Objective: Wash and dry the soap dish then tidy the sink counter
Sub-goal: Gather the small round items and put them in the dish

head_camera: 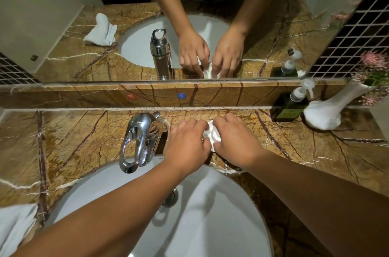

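A small white soap dish (212,133) rests on the brown marble counter (84,137) just right of the chrome tap (137,141). My left hand (187,141) covers its left side and my right hand (235,139) covers its right side, fingers curled around it. Most of the dish is hidden under my fingers; whether soap lies in it I cannot tell. A white towel (14,227) lies at the counter's near left edge.
The white basin (221,225) with its drain (171,196) sits below my arms. A dark green pump bottle (291,105) and a white vase (328,112) with pink flowers stand at the back right. The mirror (63,25) above the backsplash reflects the scene.
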A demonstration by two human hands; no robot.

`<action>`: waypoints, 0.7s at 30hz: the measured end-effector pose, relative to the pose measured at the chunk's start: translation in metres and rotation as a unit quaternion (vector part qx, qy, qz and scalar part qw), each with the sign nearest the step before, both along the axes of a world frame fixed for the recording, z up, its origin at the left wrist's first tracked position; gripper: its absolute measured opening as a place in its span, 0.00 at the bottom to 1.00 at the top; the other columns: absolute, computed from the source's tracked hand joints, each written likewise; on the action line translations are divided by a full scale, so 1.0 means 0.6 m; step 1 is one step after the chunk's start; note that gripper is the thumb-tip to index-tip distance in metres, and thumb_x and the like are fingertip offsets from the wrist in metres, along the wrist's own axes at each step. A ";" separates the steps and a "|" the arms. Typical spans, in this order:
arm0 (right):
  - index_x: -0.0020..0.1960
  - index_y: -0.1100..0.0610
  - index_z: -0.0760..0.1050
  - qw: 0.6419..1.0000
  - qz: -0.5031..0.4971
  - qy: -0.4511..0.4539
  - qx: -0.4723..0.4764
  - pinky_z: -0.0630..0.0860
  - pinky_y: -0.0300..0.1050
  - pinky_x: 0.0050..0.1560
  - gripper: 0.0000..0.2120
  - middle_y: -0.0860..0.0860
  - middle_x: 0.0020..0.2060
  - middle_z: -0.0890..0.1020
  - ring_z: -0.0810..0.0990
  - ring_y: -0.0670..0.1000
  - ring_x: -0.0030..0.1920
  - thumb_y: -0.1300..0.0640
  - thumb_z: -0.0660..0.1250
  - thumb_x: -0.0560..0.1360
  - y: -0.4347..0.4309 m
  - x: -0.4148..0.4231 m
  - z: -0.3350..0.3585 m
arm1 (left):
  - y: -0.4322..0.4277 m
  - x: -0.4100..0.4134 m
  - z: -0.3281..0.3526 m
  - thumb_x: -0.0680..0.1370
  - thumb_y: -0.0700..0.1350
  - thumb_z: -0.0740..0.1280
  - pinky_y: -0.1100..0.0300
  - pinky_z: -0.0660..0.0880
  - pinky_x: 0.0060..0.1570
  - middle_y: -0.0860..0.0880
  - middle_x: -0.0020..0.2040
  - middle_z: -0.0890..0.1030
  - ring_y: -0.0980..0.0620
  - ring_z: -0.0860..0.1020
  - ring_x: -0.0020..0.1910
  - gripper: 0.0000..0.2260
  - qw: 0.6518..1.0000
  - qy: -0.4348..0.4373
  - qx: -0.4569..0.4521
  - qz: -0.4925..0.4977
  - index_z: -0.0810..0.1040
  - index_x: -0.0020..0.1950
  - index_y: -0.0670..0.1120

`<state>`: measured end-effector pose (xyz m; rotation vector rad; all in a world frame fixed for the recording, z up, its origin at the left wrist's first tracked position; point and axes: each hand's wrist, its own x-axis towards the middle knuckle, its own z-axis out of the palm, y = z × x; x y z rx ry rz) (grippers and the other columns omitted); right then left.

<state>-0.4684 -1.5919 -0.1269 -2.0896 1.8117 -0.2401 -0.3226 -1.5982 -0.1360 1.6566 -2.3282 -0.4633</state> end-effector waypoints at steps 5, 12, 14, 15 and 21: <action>0.62 0.54 0.70 0.999 -0.026 -0.013 -0.025 0.71 0.48 0.53 0.18 0.53 0.56 0.73 0.71 0.54 0.57 0.50 0.64 0.74 0.011 -0.005 0.009 | 0.001 -0.004 0.003 0.76 0.48 0.62 0.51 0.65 0.56 0.49 0.54 0.77 0.47 0.70 0.54 0.12 1.000 0.001 -0.005 0.000 0.73 0.59 0.50; 0.63 0.54 0.71 0.997 -0.060 -0.024 -0.037 0.73 0.50 0.53 0.18 0.52 0.58 0.73 0.72 0.54 0.58 0.52 0.64 0.74 0.050 -0.023 0.046 | 0.024 -0.005 0.041 0.76 0.48 0.62 0.50 0.67 0.57 0.49 0.56 0.76 0.47 0.70 0.56 0.14 1.000 -0.012 -0.011 -0.006 0.73 0.61 0.50; 0.62 0.54 0.71 0.997 -0.063 -0.026 -0.039 0.72 0.49 0.50 0.17 0.52 0.57 0.73 0.73 0.54 0.57 0.52 0.64 0.74 0.065 -0.029 0.060 | 0.035 -0.004 0.060 0.76 0.48 0.62 0.50 0.67 0.57 0.48 0.57 0.76 0.47 0.71 0.57 0.14 1.000 -0.017 -0.019 -0.006 0.72 0.62 0.50; 0.61 0.54 0.72 0.997 -0.066 -0.025 -0.040 0.71 0.48 0.49 0.17 0.52 0.57 0.73 0.73 0.55 0.57 0.52 0.64 0.74 0.073 -0.031 0.068 | 0.042 -0.005 0.072 0.76 0.49 0.62 0.50 0.68 0.57 0.48 0.57 0.76 0.47 0.71 0.57 0.15 0.999 -0.022 -0.025 -0.005 0.72 0.62 0.49; 0.61 0.53 0.72 0.997 -0.059 -0.031 -0.047 0.71 0.49 0.51 0.17 0.52 0.57 0.75 0.73 0.55 0.58 0.51 0.63 0.73 0.128 -0.035 0.113 | 0.100 0.001 0.131 0.76 0.50 0.63 0.50 0.69 0.57 0.48 0.58 0.75 0.47 0.72 0.58 0.17 0.998 -0.038 -0.048 -0.007 0.72 0.64 0.49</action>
